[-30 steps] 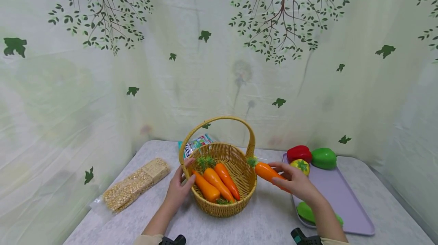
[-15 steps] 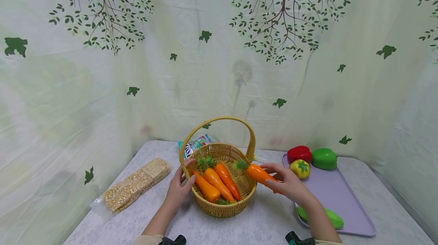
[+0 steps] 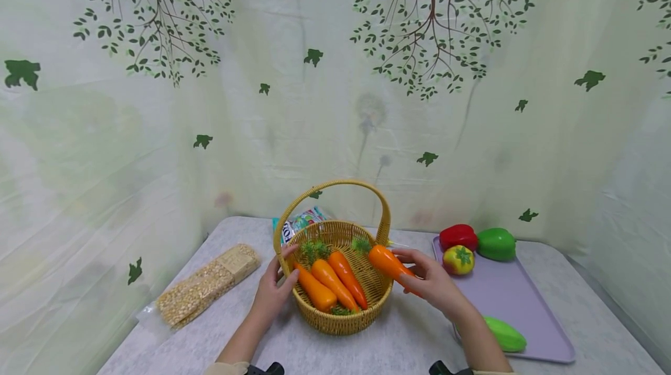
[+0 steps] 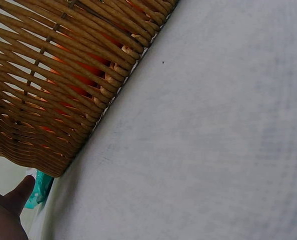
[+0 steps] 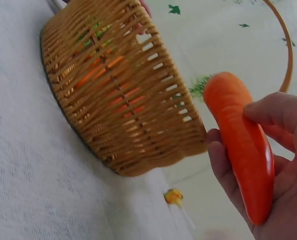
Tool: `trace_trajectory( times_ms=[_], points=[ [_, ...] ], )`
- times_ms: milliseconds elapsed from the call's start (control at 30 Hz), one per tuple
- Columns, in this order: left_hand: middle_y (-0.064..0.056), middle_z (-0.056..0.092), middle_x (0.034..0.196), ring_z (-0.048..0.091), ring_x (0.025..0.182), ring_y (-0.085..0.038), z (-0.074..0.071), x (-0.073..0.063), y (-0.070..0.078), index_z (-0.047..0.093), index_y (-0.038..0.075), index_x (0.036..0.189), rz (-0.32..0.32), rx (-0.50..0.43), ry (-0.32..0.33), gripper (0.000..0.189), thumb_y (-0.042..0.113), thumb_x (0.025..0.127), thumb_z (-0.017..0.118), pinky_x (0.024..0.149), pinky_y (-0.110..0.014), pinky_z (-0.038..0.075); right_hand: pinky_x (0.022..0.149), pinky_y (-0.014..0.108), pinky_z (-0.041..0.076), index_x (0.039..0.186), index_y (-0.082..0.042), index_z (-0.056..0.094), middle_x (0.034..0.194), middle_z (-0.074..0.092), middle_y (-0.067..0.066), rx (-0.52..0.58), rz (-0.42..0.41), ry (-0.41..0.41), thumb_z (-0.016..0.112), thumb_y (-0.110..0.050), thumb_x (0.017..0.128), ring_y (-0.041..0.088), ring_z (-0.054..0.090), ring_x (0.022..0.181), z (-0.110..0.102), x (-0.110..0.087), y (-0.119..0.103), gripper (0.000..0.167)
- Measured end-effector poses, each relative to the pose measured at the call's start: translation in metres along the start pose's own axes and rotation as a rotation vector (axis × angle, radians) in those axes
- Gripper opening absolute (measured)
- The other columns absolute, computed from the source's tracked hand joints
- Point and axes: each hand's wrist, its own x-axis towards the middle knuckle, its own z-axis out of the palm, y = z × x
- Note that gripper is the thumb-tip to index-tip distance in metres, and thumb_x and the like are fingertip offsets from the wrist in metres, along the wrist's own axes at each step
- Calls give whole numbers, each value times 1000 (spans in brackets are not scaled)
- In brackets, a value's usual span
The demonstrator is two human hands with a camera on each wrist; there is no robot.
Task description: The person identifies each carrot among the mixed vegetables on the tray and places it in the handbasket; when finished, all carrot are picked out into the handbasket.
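Observation:
A woven wicker basket [image 3: 339, 324] with a tall arched handle stands upright in the head view. Three orange carrots [image 3: 333, 282] lie inside it, and green leafy tops show around them. My left hand [image 3: 274, 286] holds the basket's left side, at the rim by the handle's foot. My right hand [image 3: 435, 283] grips another carrot [image 3: 385, 262] between thumb and fingers. This carrot is tilted, its green top over the basket's right rim and its tip toward my palm. In the right wrist view, the thumb lies along the carrot [image 5: 241, 145] beside the basket [image 5: 113, 95].
At the right, a lilac tray [image 3: 545, 328] bears a red pepper [image 3: 458, 236], a green pepper [image 3: 497, 244], a yellow-red fruit or pepper [image 3: 458, 260] and a long green vegetable [image 3: 504, 334]. A bag of pale kernels [image 3: 207, 285] lies left; a colourful packet [image 3: 304, 220] is behind the basket.
My right hand has carried the carrot leftward, from beside the basket until its leafy top is over the rim. The left hand and basket have stayed in place.

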Motion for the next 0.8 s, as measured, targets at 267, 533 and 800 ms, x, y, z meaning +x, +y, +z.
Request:
trace_trajectory(
  times_ms=[267, 533, 800],
  points=[
    [-8, 27, 165, 23, 154, -32, 0, 0, -1, 46, 32, 147, -11, 3, -1, 49, 23, 101, 59, 115, -66, 32, 95, 37, 58, 144, -24, 51, 145, 54, 13, 93, 5, 58, 68, -21, 94, 30, 62, 121, 14, 8, -5, 52],
    [-10, 26, 166, 23, 154, -32, 1, 0, -3, 46, 32, 147, -13, 4, -1, 49, 23, 101, 59, 115, -65, 32, 98, 43, 56, 141, -26, 53, 146, 53, 11, 60, 23, 102, 63, -9, 96, 29, 62, 120, 39, 30, -19, 50],
    [-9, 25, 166, 23, 154, -33, 0, -1, -2, 46, 30, 148, -10, -4, -5, 49, 22, 101, 59, 115, -65, 31, 92, 41, 55, 137, -20, 57, 142, 57, 13, -40, 26, 162, 58, -1, 94, 32, 60, 120, 64, 55, -23, 47]
  ],
)
